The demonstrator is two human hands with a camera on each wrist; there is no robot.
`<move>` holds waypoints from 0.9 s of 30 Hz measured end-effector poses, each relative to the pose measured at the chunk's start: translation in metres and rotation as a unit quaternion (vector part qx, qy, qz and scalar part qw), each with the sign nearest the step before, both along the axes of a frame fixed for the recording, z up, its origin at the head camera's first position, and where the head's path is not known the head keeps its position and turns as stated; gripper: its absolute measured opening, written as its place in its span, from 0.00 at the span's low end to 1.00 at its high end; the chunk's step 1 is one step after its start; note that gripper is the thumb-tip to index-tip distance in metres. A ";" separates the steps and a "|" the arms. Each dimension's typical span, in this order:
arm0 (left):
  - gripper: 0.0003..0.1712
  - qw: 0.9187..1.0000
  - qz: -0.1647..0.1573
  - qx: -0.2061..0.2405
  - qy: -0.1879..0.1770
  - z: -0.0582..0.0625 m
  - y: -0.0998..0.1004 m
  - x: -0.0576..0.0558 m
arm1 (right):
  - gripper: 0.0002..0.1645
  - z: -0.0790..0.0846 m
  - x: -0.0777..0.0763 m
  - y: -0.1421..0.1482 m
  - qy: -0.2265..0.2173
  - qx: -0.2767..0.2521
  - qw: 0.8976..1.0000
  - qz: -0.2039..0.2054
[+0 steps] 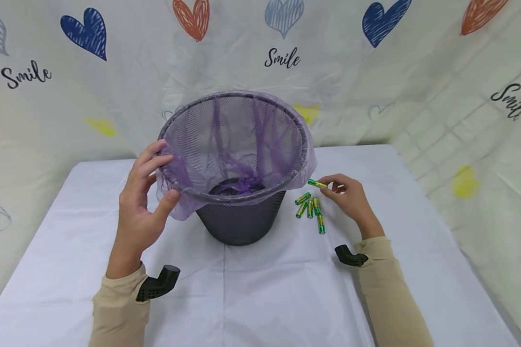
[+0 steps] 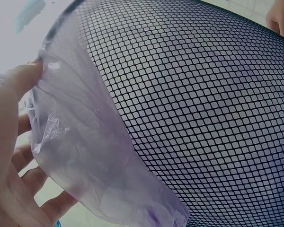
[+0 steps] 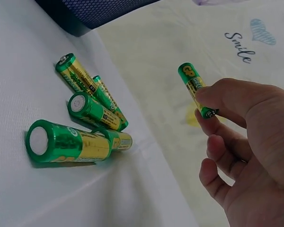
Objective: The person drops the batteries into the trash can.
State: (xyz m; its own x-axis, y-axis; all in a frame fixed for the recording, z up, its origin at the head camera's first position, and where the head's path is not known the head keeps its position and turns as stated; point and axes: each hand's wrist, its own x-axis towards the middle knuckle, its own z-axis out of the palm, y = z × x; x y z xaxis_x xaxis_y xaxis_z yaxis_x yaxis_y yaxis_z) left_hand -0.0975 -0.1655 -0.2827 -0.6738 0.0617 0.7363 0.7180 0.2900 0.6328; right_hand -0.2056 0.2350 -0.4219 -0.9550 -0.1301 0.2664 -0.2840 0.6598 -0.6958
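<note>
A dark mesh wastebasket [image 1: 243, 219] stands on the table, lined with a thin purple bin bag [image 1: 236, 168] folded over its rim. At the rim's left side my left hand [image 1: 143, 193] grips the edge through the bag; in the left wrist view the thumb lies at the rim and the fingers spread behind the bag [image 2: 85, 137]. To the right of the basket my right hand [image 1: 345, 197] pinches a green and gold battery [image 3: 190, 85] between thumb and fingers, raised off the table. Several similar batteries [image 3: 68, 143] lie below and left of that hand.
A white cloth covers the table [image 1: 260, 299]. Behind it hangs a pale backdrop [image 1: 234, 53] printed with hearts and the word Smile. A black curved device [image 1: 158, 284] sits on the left wrist, and another black device [image 1: 350, 256] on the right.
</note>
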 end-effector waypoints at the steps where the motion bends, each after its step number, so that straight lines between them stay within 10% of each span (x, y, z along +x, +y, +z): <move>1: 0.27 1.000 0.000 -0.001 0.000 0.000 0.000 0.000 | 0.13 0.001 0.000 0.000 0.000 -0.002 1.000 -0.001; 20: 0.26 1.000 0.002 0.001 0.000 0.000 0.001 -0.003 | 0.13 0.029 0.007 -0.001 0.012 -0.045 0.999 -0.007; 27: 0.26 1.000 0.004 -0.005 -0.001 -0.002 0.000 -0.003 | 0.13 0.060 0.031 -0.019 0.021 -0.079 0.997 0.009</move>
